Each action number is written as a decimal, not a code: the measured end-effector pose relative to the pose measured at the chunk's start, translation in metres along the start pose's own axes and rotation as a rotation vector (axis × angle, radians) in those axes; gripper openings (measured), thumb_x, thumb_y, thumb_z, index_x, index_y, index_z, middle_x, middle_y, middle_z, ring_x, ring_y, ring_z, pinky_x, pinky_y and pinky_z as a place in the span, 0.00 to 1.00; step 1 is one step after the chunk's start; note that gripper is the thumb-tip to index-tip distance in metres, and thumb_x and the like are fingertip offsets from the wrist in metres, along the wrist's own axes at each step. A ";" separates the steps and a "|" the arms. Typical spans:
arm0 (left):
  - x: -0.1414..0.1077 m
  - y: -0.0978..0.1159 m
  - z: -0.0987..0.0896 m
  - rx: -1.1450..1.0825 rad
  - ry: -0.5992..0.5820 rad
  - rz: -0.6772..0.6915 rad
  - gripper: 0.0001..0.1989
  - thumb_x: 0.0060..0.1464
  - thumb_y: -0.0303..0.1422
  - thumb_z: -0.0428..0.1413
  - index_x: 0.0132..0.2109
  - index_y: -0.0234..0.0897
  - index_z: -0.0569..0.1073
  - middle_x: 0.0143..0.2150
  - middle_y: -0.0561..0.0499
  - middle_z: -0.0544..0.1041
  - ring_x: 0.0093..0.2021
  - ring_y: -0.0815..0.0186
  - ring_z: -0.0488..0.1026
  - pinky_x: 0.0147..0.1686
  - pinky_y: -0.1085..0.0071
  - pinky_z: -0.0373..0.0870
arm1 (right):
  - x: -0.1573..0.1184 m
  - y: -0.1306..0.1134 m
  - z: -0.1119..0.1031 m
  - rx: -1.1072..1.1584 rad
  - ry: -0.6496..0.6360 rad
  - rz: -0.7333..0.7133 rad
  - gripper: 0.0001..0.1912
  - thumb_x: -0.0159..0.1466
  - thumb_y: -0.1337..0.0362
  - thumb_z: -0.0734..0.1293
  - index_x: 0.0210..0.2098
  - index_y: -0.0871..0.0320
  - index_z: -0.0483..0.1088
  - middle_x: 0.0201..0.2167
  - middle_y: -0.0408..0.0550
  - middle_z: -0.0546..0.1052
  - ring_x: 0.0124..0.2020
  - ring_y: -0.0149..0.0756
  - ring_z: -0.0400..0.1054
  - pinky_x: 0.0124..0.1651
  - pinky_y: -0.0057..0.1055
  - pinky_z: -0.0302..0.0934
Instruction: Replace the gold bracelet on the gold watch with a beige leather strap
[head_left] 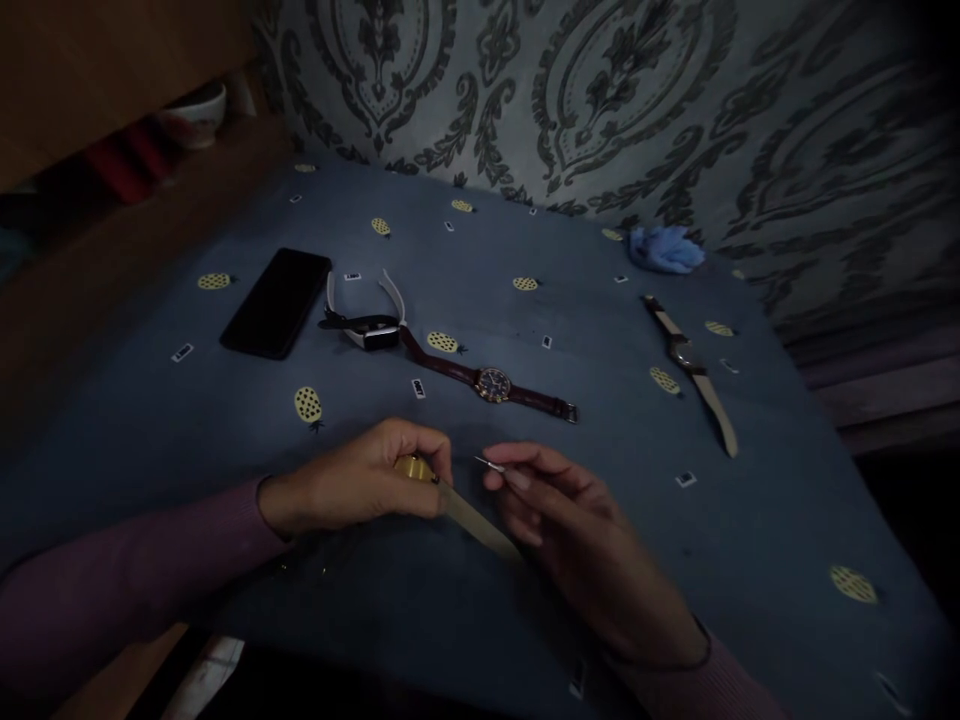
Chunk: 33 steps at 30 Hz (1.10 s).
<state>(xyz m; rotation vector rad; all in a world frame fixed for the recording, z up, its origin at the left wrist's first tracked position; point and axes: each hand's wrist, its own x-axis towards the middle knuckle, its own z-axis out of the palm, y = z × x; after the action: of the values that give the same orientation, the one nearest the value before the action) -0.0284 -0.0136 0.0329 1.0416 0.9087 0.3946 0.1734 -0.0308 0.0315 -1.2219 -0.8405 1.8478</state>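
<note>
Near the front of the table, my left hand (375, 470) is closed around a gold-coloured wristwatch (416, 468), and its pale strap (480, 525) sticks out toward the lower right. Most of the watch case is hidden by my fingers. My right hand (570, 520) pinches a thin metal tool with a fine tip (491, 464), its exact kind unclear. The tip points left toward the watch, with a small gap between them. Beyond my hands lies a watch with a brown leather strap (493, 385), laid out at an angle.
A black phone (277, 303) and a smartwatch with a white band (381, 338) lie at the left. On the right are another pale-strapped watch (685, 353) and a crumpled blue cloth (665, 249). A patterned wall (510, 90) closes off the back of the table (600, 460).
</note>
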 end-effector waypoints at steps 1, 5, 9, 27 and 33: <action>0.000 0.000 0.000 0.000 0.000 0.003 0.04 0.45 0.28 0.56 0.29 0.35 0.67 0.20 0.60 0.61 0.22 0.75 0.55 0.22 0.76 0.49 | 0.000 0.001 0.000 0.002 -0.002 -0.006 0.11 0.54 0.60 0.75 0.36 0.57 0.77 0.26 0.43 0.75 0.18 0.21 0.53 0.19 0.22 0.53; 0.000 0.001 0.000 -0.011 -0.005 0.007 0.04 0.45 0.29 0.57 0.29 0.35 0.68 0.21 0.60 0.61 0.22 0.75 0.55 0.23 0.76 0.50 | 0.001 0.002 0.000 0.053 0.002 -0.025 0.11 0.54 0.61 0.76 0.32 0.55 0.72 0.21 0.40 0.76 0.14 0.21 0.52 0.16 0.20 0.53; 0.000 0.000 0.000 -0.011 0.002 -0.003 0.04 0.45 0.29 0.56 0.29 0.35 0.68 0.22 0.60 0.62 0.23 0.75 0.56 0.23 0.76 0.50 | 0.000 0.000 -0.002 0.113 0.037 0.001 0.09 0.52 0.63 0.78 0.29 0.55 0.74 0.20 0.39 0.77 0.14 0.20 0.56 0.17 0.18 0.57; -0.001 0.002 0.001 -0.011 0.031 -0.015 0.05 0.44 0.30 0.56 0.29 0.35 0.67 0.22 0.60 0.62 0.22 0.75 0.55 0.22 0.77 0.51 | -0.002 0.014 0.003 0.067 -0.091 -0.152 0.08 0.63 0.55 0.70 0.33 0.52 0.77 0.25 0.41 0.78 0.31 0.27 0.70 0.42 0.22 0.63; -0.002 0.000 0.002 -0.013 0.020 0.008 0.04 0.47 0.29 0.56 0.29 0.35 0.67 0.21 0.60 0.62 0.22 0.75 0.55 0.22 0.78 0.51 | -0.006 0.017 0.007 -0.109 -0.068 -0.223 0.07 0.64 0.56 0.69 0.33 0.51 0.76 0.24 0.40 0.80 0.31 0.31 0.73 0.43 0.29 0.65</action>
<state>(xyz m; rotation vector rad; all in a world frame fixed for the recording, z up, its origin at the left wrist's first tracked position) -0.0282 -0.0160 0.0339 1.0317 0.9186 0.4176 0.1639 -0.0451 0.0221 -1.0871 -1.0820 1.6896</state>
